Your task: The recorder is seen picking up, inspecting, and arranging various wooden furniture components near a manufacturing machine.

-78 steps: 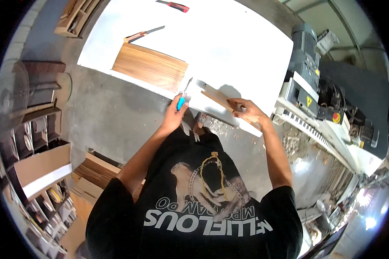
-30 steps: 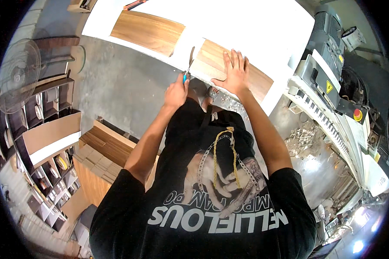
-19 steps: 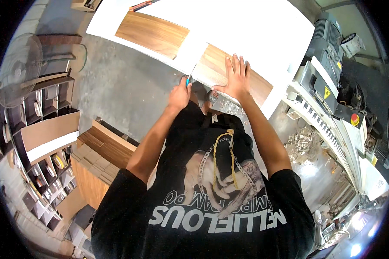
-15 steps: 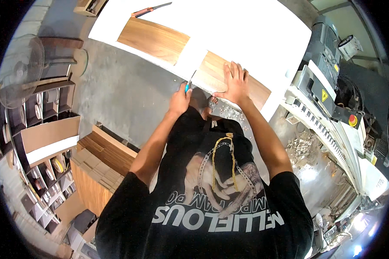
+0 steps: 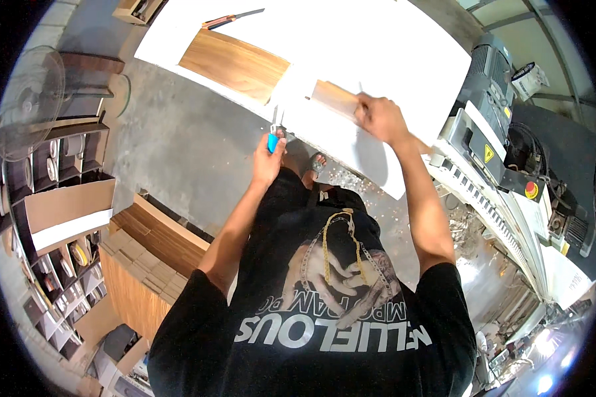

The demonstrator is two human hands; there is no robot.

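Note:
My left hand [image 5: 269,161] is closed round the blue handle of a small tool [image 5: 272,142], whose slim metal end points toward the white table [image 5: 351,40]; its exact kind is unclear. My right hand [image 5: 383,120] grips the right end of a wood-grain board [image 5: 338,96]. That board looks tilted above the tabletop, and it is blurred. A second wood-grain board [image 5: 235,64] lies flat to the left, along the table's near edge. Beyond it rests a slim tool [image 5: 233,18] with an orange-and-black handle and a dark blade.
To the right stands a long machine with a motor [image 5: 493,66] and a red button [image 5: 531,190]. Stacked wood-grain boards [image 5: 155,245] are at lower left, near shelves [image 5: 66,251] holding rolls. A fan [image 5: 30,99] stands far left. Chips [image 5: 354,182] litter the floor below the table.
My right hand, flat on the right board before, now grips it by its end and has shifted it up off the near edge. My left hand has drawn back slightly with the blue-handled tool.

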